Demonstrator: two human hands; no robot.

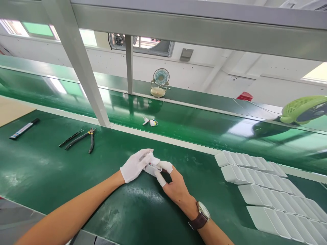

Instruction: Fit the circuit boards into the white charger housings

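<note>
Above the green workbench, a small white plastic housing is held between both hands, its near side partly hidden by fingers. Small parts show inside its open top. My left hand, in a white glove, is closed around the left end, with a white piece at its fingertips that may be a lid or part of the same housing. My right hand wears white finger covers on thumb and forefinger and pinches the right end. A watch is on the right wrist.
Rows of white plastic shells stand at the right. Left lie cutting pliers, tweezers and a dark-ended tube. On the green conveyor belt are small white parts. Fans stand beyond: small, green. A metal post rises ahead.
</note>
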